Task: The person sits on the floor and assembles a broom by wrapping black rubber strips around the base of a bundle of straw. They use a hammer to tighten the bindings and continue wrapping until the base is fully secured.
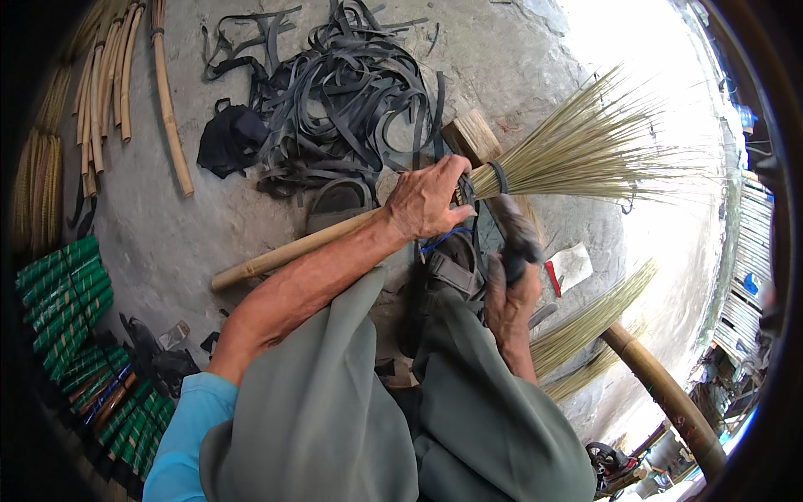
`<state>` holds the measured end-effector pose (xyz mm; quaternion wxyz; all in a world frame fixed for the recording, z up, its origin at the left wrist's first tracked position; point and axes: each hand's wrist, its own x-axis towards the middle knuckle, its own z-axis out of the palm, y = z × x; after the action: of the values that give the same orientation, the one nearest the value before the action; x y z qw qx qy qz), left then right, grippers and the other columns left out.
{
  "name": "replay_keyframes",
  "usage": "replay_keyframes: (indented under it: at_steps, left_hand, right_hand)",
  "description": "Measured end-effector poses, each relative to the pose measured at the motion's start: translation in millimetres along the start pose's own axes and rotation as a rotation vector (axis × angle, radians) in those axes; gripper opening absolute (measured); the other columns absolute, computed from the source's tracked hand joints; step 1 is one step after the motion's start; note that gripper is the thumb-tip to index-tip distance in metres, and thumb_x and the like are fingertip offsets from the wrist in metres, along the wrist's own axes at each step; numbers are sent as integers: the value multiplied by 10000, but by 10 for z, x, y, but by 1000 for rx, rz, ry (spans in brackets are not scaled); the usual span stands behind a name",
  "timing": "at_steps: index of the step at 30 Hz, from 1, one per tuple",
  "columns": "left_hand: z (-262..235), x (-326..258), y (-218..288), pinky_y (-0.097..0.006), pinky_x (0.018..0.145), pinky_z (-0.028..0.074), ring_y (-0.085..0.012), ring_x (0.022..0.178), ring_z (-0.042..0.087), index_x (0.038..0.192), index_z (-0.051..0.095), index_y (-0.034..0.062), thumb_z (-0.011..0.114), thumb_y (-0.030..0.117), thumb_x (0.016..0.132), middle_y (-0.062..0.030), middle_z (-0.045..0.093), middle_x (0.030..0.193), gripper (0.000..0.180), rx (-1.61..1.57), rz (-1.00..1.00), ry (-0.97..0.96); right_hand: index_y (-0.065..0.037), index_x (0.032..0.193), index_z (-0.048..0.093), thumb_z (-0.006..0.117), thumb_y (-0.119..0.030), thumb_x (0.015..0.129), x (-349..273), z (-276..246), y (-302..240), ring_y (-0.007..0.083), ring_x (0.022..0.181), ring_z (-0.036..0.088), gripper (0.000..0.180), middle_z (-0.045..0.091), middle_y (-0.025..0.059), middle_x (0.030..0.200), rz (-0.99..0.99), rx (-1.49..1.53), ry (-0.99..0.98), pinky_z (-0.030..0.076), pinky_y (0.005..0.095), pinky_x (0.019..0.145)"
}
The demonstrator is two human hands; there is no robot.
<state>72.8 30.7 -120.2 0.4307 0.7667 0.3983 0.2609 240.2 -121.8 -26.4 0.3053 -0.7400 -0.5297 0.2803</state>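
My left hand is closed around the neck of a stick broom, where dark rubber strap is bound. The broom's bamboo handle runs under my left forearm, and its thin pale-green bristles fan out to the right. A dark strap loop circles the bristles just beyond my fingers. My right hand grips a dark, stubby tool, smeared by motion, with its upper end close under the bristles; its exact kind I cannot make out. A wooden block lies behind the broom's neck.
Tangled black rubber strips cover the floor ahead. Bamboo sticks lie at far left, above green-wrapped bundles. Another bristle bundle, a thick bamboo pole and a red-edged white scrap are at right. My sandalled foot is below the broom.
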Motion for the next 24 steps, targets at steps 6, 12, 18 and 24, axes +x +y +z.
replay_keyframes:
  at_steps: [6, 12, 18, 24]
  left_hand:
    - [-29, 25, -94, -564, 843, 593, -475, 1008, 768, 1379, 541, 66, 919, 359, 892, -247, 743, 1135, 683, -5, 27, -18]
    - [-60, 106, -198, -563, 851, 586, -498, 1026, 764, 1373, 544, 52, 921, 380, 903, -254, 760, 1039, 686, -94, -41, -93]
    - [-44, 90, -200, -566, 845, 584, -512, 1020, 754, 1345, 554, 47, 938, 367, 888, -252, 759, 1052, 677, -74, -9, -41]
    - [-70, 114, -216, -534, 820, 582, -462, 949, 770, 1352, 559, 51, 943, 367, 878, -228, 754, 1020, 687, -134, -88, -116]
  right_hand:
    - [5, 1295, 581, 682, -222, 1113, -6, -30, 122, 299, 776, 633, 308, 654, 153, 896, 146, -30, -120, 532, 446, 729]
    - [-18, 1312, 598, 698, -245, 1123, -6, 119, 139, 268, 882, 694, 312, 684, 165, 991, -9, 340, 110, 548, 391, 770]
    - [-16, 1318, 601, 668, -230, 1113, 157, 18, 147, 319, 783, 654, 304, 675, 184, 917, 68, -64, -106, 526, 438, 739]
    - [-1, 1294, 570, 697, -277, 1134, 103, 178, 81, 195, 783, 644, 343, 652, 106, 904, -55, 203, 119, 516, 373, 704]
